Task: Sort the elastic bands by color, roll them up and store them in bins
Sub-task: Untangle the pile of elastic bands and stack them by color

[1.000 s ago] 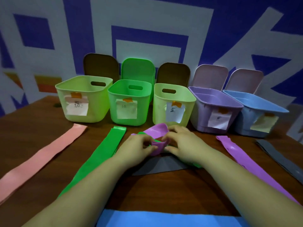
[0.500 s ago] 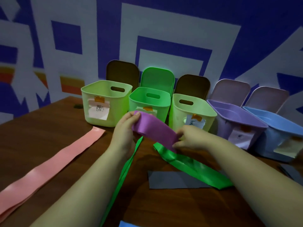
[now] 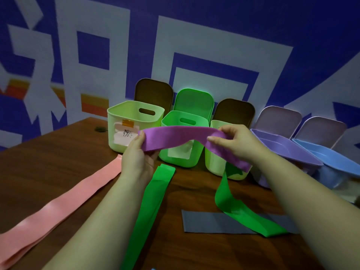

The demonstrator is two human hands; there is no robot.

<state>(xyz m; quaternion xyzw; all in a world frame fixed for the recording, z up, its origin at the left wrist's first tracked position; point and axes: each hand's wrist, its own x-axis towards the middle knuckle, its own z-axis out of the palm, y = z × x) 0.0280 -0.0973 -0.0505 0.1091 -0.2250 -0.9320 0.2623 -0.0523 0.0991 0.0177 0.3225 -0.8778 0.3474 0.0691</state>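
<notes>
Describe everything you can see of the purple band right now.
The purple band is a flat, wide strip of matte, rubbery-looking material. It is held up off the table, stretched in a shallow arch in front of the bins. The left hand grips one end and the right hand pinches it further along; past that pinch the rest slopes down toward the right forearm. It is unrolled. Only the hands plainly touch it.
</notes>
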